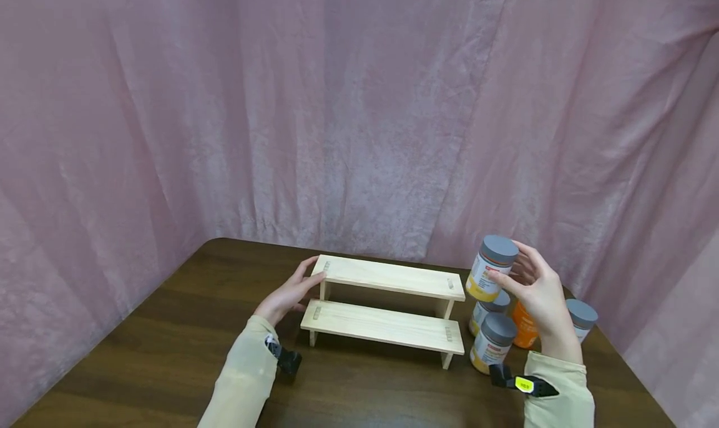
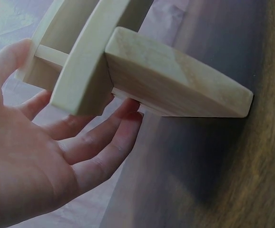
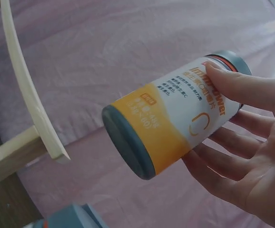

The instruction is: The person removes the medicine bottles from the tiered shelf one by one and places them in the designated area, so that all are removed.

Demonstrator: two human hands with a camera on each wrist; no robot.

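A two-tier wooden shelf (image 1: 387, 278) stands on the table. At its left end my left hand (image 1: 286, 296) holds the upper board, thumb toward the front and a finger along the back. In the left wrist view the fingertips of this hand (image 2: 47, 156) reach the shelf's side piece (image 2: 175, 76). Off the shelf's right end, my right hand (image 1: 542, 294) grips a supplement bottle (image 1: 491, 267) with a grey lid and a white and yellow label. The right wrist view shows this bottle (image 3: 171, 116) tilted in the air, thumb on one side and fingers round the other.
Under the raised bottle, two similar grey-lidded bottles stand on the table, the nearer bottle (image 1: 493, 344) beside the shelf's lower tier. An orange container (image 1: 525, 325) and another grey-lidded bottle (image 1: 582, 316) are partly behind my right hand. A pink curtain (image 1: 365, 116) hangs behind the table (image 1: 168, 334).
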